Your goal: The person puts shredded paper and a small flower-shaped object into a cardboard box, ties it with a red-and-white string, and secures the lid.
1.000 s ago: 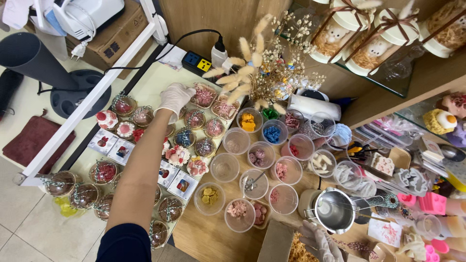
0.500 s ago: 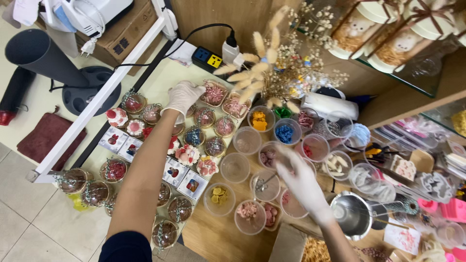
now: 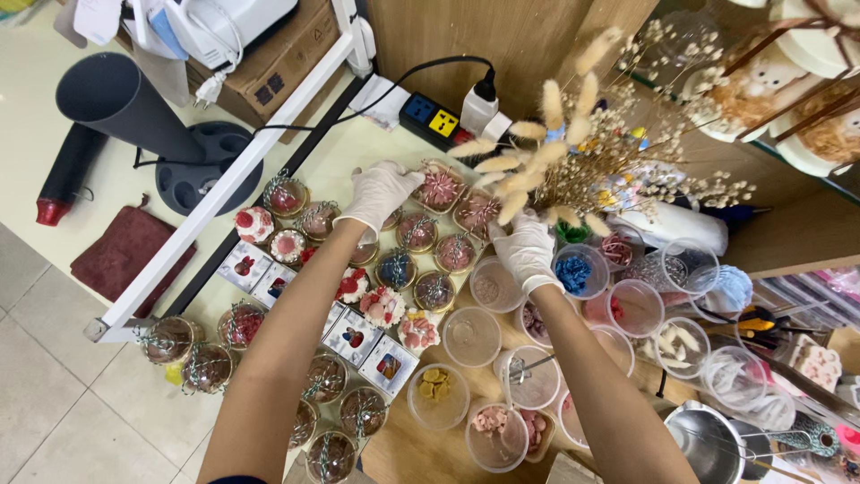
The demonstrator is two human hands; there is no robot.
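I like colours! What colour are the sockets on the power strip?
The power strip has one blue socket and one yellow socket, seen from the head camera.

left hand (image 3: pixel 381 193) on domed jars (image 3: pixel 417 231) | right hand (image 3: pixel 526 251) beside cups (image 3: pixel 472 336)

Our right hand (image 3: pixel 527 251) has come up from the cups (image 3: pixel 472 336) to the dried stems (image 3: pixel 546 170); our view moved closer.

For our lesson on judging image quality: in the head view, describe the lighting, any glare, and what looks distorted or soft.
Head view: even, bright indoor light with only faint shadows; small glints on the clear plastic cups and the metal pot; wide-angle lens bends the white table rail and shelf edges; the left hand and right hand, both gloved, look sharp, while the dried grass sprigs nearest the camera are slightly soft.
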